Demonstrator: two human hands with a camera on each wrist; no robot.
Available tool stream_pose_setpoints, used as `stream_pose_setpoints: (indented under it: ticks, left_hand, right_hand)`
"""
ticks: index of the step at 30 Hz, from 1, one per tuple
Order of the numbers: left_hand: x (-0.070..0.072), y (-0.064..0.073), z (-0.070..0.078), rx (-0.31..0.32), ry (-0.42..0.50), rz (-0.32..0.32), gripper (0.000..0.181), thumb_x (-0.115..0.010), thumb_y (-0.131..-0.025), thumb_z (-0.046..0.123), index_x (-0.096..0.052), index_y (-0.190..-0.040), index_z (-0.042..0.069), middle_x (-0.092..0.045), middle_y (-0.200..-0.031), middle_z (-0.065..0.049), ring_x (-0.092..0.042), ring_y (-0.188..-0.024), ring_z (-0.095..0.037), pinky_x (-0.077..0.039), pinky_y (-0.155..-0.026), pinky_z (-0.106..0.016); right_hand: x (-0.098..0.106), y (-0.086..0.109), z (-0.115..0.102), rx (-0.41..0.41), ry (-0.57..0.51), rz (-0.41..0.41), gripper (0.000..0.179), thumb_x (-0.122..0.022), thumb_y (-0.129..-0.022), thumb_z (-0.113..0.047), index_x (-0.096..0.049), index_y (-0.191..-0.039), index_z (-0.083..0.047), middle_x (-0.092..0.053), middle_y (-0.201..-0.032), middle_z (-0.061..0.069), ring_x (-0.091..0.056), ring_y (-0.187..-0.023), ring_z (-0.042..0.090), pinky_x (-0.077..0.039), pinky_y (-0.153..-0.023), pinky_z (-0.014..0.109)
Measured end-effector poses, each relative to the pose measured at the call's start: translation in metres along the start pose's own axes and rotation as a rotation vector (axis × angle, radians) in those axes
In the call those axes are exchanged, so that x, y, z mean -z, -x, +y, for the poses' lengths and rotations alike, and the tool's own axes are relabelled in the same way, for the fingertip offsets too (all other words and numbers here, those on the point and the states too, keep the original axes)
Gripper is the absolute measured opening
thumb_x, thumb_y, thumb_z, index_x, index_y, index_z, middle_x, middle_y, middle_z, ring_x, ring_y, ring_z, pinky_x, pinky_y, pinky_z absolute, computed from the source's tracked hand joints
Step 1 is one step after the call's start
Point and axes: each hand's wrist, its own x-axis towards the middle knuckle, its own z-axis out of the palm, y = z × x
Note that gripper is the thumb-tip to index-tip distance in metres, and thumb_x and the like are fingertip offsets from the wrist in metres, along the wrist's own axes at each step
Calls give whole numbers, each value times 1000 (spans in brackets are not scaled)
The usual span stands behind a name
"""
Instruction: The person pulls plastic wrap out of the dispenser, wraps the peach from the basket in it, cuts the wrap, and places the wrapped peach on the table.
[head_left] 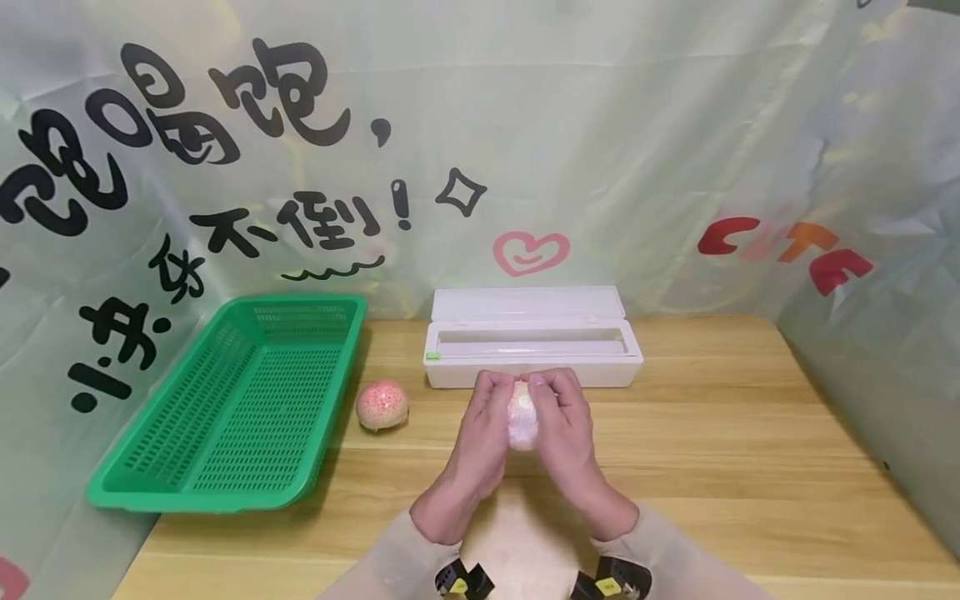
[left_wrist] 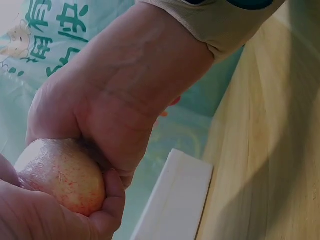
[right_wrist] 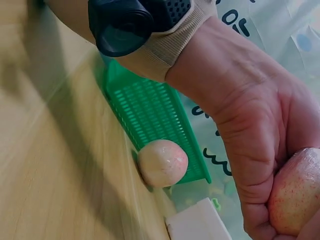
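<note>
Both hands meet in front of me, close before a white cling film dispenser (head_left: 532, 371). Between them is a round, red-speckled, peach-like fruit (head_left: 522, 423) with shiny clear film over it. My left hand (head_left: 477, 442) grips its left side, and my right hand (head_left: 567, 433) its right, thumbs close together on top. In the left wrist view the wrapped fruit (left_wrist: 77, 177) shows film creases on its pale end. Curled fingers hide part of it. A second speckled fruit (head_left: 382, 406) rests on the table, left of my hands.
A green slotted basket (head_left: 322, 462) stands at the left of the wooden table (head_left: 712, 467). The dispenser's lid (head_left: 525, 302) is raised at the back. Printed, light-coloured sheeting (head_left: 637, 150) hangs behind the table and at both sides.
</note>
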Motion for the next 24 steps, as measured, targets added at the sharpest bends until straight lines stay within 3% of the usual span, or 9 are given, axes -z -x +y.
stream_pose_setpoints:
  ticks: [5, 9, 13, 15, 19, 22, 24]
  left_hand:
    - [2, -2, 0, 45, -7, 17, 23, -39, -114, 27, -48, -112, 6, -59, -114, -8, -61, -92, -15, -53, -71, -22]
    - [8, -6, 3, 116, 28, -20, 38, -37, -115, 40, -48, -129, 7, -57, -115, -9, -62, -91, -15, -56, -70, -24]
    - [13, -6, 7, 147, 1, -59, 47, -41, -113, 47, -44, -133, 4, -56, -114, -11, -64, -86, -15, -58, -65, -25]
    - [13, -6, 8, 146, -23, -67, 41, -43, -112, 43, -43, -126, 4, -55, -112, -11, -64, -83, -16, -59, -63, -27]
    - [13, -5, 7, 168, -38, -79, 32, -42, -112, 37, -42, -119, 6, -54, -113, -11, -64, -85, -19, -64, -66, -39]
    - [15, -7, 7, 198, -71, -122, 41, -39, -113, 43, -41, -127, 5, -53, -122, -17, -68, -91, -24, -65, -74, -50]
    - [16, -8, 9, 180, -156, -155, 50, -39, -113, 48, -37, -139, 6, -51, -130, -21, -69, -95, -27, -65, -78, -54]
  right_hand:
    - [0, -4, 1, -15, 9, -21, 28, -52, -109, -19, -74, -102, -3, -67, -110, 9, -58, -102, 15, -46, -88, 28]
    - [4, -10, 1, -79, -4, -139, 33, -49, -111, -29, -73, -116, -6, -68, -118, 12, -60, -107, 17, -50, -93, 32]
    - [2, -7, 3, -147, -29, -229, 37, -47, -112, -36, -68, -120, -7, -66, -116, 15, -62, -97, 20, -59, -76, 35]
    - [1, -5, 4, -158, -20, -209, 35, -46, -111, -33, -67, -115, -6, -65, -110, 15, -61, -91, 20, -59, -67, 35]
    - [-1, -3, 5, -153, 10, -119, 32, -45, -109, -25, -68, -106, -2, -67, -102, 14, -59, -89, 18, -54, -73, 33]
    - [1, -7, 7, -176, 20, -83, 34, -46, -108, -26, -70, -101, -3, -69, -94, 9, -59, -88, 17, -52, -79, 32]
    - [3, -12, 7, -204, 28, -55, 35, -48, -108, -28, -71, -96, -4, -69, -89, 6, -59, -86, 17, -51, -78, 31]
